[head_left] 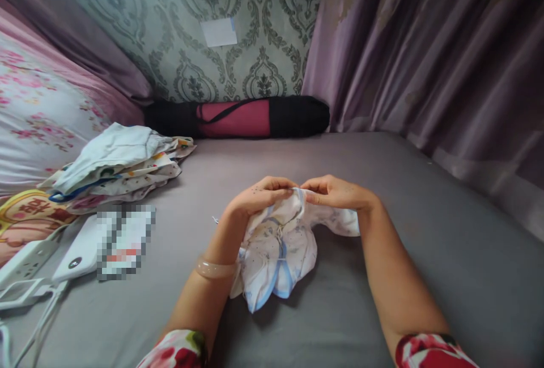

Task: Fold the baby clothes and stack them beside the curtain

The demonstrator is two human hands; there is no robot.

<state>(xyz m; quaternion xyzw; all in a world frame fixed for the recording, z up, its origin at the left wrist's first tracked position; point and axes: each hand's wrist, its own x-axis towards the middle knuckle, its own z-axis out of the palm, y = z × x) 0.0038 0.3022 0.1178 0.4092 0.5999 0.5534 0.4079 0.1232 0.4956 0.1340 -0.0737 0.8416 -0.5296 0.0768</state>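
A small white baby top (293, 238) with blue trim and a faint print is bunched above the grey sheet, its lower flaps spread toward me. My left hand (266, 192) pinches its upper edge from the left, fingers closed on the cloth. From the right, my right hand (334, 191) grips the same edge, thumb in front and fingers behind. The fingertips of both hands almost meet there. One sleeve of the top hangs out beneath my right wrist. A pale bangle (216, 269) circles my left wrist.
A stack of folded clothes (123, 158) lies at the left beside a floral pillow (38, 113). Nearer are a power strip (25, 260), cables, a white device (83, 249) and a blurred-out item (130, 243). A black and red roll bag (238, 118) borders the wall; purple curtains (425, 56) hang right.
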